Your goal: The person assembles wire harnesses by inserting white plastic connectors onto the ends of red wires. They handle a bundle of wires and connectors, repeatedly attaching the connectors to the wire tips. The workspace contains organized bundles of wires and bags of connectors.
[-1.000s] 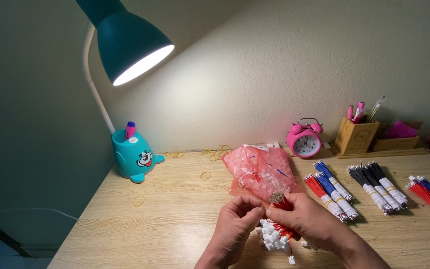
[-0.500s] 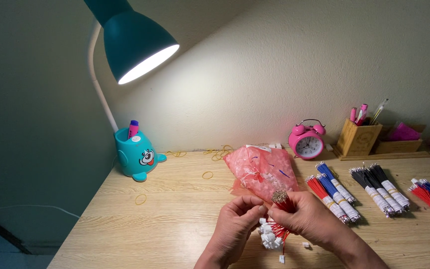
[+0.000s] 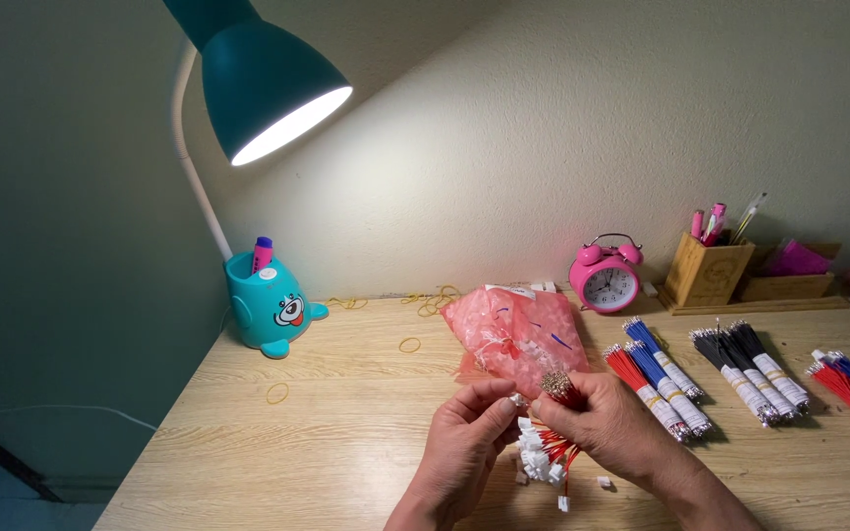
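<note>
My right hand (image 3: 614, 423) grips a bundle of red wires (image 3: 549, 442) upright, with bare metal tips at the top and white connectors hanging below. My left hand (image 3: 464, 447) pinches the same bundle from the left, fingertips at the upper strands. Both hands hover just above the wooden desk (image 3: 346, 433) near its front edge. A pink plastic bag (image 3: 514, 339) with more wires lies directly behind the hands. A loose white connector (image 3: 603, 482) lies on the desk beside my right wrist.
Bundles of red, blue and black wires (image 3: 700, 379) lie in rows at the right. A pink alarm clock (image 3: 605, 275), a wooden pen holder (image 3: 708, 270) and a teal lamp (image 3: 258, 108) with its teal pen cup (image 3: 270, 305) stand at the back. Yellow rubber bands (image 3: 277, 393) are scattered left.
The camera view has shifted slightly. Both hands have kept hold of the red wire bundle and moved a little to the right; the fingers have shifted on its top.
</note>
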